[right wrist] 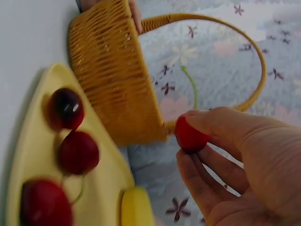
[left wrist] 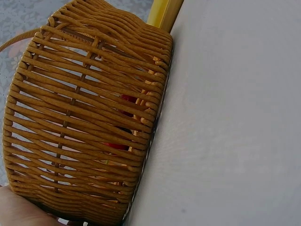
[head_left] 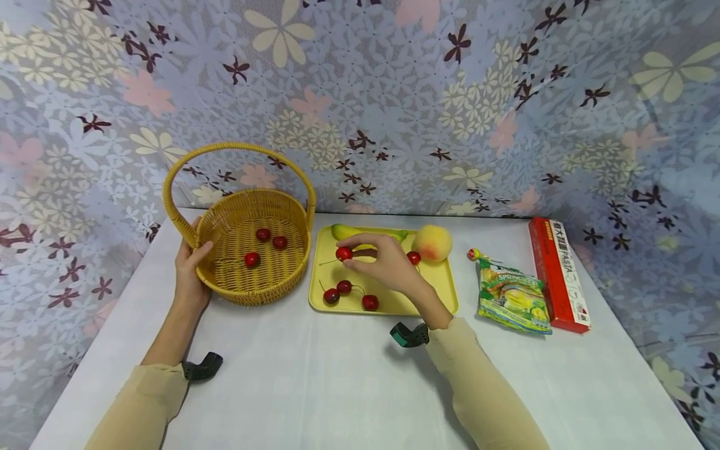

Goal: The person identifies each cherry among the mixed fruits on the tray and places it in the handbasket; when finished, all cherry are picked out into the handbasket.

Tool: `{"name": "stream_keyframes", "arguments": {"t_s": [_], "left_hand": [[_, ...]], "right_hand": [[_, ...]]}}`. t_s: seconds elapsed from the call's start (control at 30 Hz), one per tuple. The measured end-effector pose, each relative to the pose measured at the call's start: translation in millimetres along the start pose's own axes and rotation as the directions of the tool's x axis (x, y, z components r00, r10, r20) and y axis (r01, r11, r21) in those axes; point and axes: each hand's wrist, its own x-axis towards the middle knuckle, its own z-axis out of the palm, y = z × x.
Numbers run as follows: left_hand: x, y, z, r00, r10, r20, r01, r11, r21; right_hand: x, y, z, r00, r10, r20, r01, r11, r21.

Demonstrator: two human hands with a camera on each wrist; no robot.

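Observation:
My right hand [head_left: 382,261] pinches a red cherry [right wrist: 190,134] between thumb and fingertips, above the yellow tray [head_left: 298,300]. The cherry's green stem sticks out away from the hand. With my left hand [head_left: 191,272] I grip the left side of a woven basket [head_left: 264,294], thumb over its rim near the handle. Inside the basket lie a few cherries [head_left: 252,259]. On the tray, several more cherries [head_left: 370,302] sit along the front, and one lies near the peach [head_left: 433,243]. A banana [head_left: 396,234] lies along the tray's back edge, partly behind my right hand.
Right of the tray lie a lollipop [head_left: 474,254], a green snack bag [head_left: 514,297] and a red pasta box [head_left: 559,275]. All stand on a white-covered table [head_left: 270,375]. A flowered cloth [head_left: 394,125] hangs behind the table.

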Motion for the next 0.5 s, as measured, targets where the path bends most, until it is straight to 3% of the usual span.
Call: {"name": "stream_keyframes", "arguments": {"t_s": [0.2, 0.5], "left_hand": [[0.7, 1.6, 0.1, 1.0, 0.001, 0.002, -0.001, 1.0, -0.002], [1.7, 0.4, -1.4, 1.0, -0.005, -0.006, 0.006, 1.0, 0.003]], "right_hand": [[24.0, -21, 17, 0.999, -0.049, -0.024, 0.049, 0.999, 0.004], [46.4, -46, 54, 0.994, -0.112, 0.008, 0.112, 0.992, -0.052]]}}
